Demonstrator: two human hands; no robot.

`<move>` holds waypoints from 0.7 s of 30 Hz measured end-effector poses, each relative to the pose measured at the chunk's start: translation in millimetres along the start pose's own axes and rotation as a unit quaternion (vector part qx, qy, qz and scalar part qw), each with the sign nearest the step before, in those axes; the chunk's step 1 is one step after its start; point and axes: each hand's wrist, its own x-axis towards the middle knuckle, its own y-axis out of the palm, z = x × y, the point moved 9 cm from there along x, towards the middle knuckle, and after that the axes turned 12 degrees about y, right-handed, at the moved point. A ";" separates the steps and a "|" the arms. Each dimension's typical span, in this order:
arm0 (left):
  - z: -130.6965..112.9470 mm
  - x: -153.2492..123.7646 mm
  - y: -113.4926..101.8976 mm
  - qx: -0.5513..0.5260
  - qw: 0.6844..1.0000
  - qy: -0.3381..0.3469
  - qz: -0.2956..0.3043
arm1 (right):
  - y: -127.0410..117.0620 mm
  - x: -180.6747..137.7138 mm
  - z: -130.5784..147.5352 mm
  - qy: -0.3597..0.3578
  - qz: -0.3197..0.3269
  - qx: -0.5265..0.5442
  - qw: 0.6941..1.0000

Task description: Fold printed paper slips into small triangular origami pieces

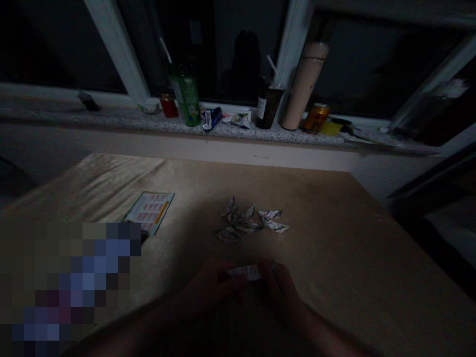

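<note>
A narrow strip of folded printed paper [247,272] lies between my hands, low over the near part of the table. My left hand [213,283] pinches its left end, the thumb along the near edge. My right hand [278,282] has its fingers over the right end. Both hands are in deep shadow, so the finger details are dim. Just beyond them, several pointed folded paper pieces [245,219] sit in a loose cluster, printed like the strip.
A printed card or booklet [152,210] lies at left on the table [334,238]. Along the window sill [130,121] stand a green bottle [188,96], a red jar [168,105], a dark cup [268,106], a tall pale cylinder [305,87] and an orange can [316,119]. The lower left is pixelated.
</note>
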 end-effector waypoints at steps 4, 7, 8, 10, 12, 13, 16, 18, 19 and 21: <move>-12.3 1.6 1.5 0.010 0.999 0.047 0.002 | -3.4 0.4 9.5 -0.028 -0.011 -0.012 0.999; -18.2 1.9 1.4 0.023 0.998 0.063 -0.003 | -5.1 -0.4 4.3 -0.013 -0.017 0.005 1.000; -18.3 1.8 1.4 0.025 0.998 0.063 -0.004 | -4.3 -0.2 1.1 0.000 -0.010 0.017 1.000; -17.4 1.6 1.7 0.025 0.998 0.064 -0.004 | 0.5 0.3 -3.3 0.019 0.023 0.041 0.999; -16.5 1.2 1.7 0.028 0.997 0.069 -0.003 | 7.4 0.8 -3.2 0.020 0.067 0.053 0.996; -16.1 0.9 2.0 0.030 0.997 0.072 0.000 | 10.4 1.1 -2.1 0.016 0.085 0.053 0.995; -13.5 -0.1 3.6 0.025 0.997 0.066 0.011 | 16.4 1.9 2.8 -0.001 0.119 0.048 0.992; -11.2 -0.5 4.8 0.024 0.998 0.051 0.014 | 16.6 2.0 6.9 -0.020 0.115 0.038 0.992; -10.0 -0.5 5.4 0.023 0.999 0.042 0.015 | 16.4 1.8 8.5 -0.028 0.111 0.030 0.993; -8.7 -0.4 6.8 0.022 0.999 0.028 0.015 | 16.3 0.9 10.4 -0.042 0.103 0.016 0.994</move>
